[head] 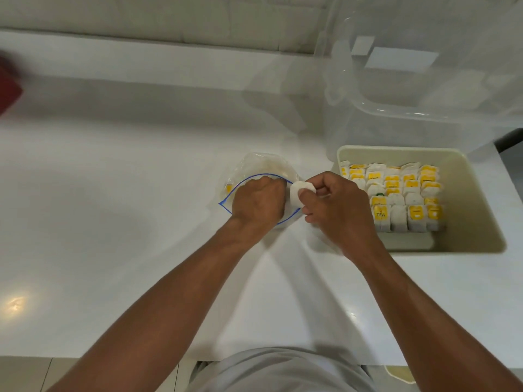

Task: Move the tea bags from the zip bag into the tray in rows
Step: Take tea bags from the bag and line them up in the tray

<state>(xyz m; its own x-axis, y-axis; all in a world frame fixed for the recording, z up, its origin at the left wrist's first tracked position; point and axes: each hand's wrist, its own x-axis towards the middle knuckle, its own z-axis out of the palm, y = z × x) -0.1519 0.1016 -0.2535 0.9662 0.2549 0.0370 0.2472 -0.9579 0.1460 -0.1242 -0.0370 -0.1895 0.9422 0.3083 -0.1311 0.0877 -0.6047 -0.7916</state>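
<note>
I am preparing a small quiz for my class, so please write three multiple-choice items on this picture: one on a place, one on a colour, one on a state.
1. Where does the tray stand from the zip bag?
A. on the person's right of it
B. on the person's left of it
C. on top of it

2. What colour is the bag's zip line?
A. red
B. blue
C. green

3. What does the right hand do?
A. lies flat and idle
B. grips the tray's rim
C. pinches a white tea bag

Answers:
1 A: the tray sits to the right, past the right hand.
2 B: a blue line curves round the left hand in the open mouth.
3 C: its fingers curl round the tea bag.
</note>
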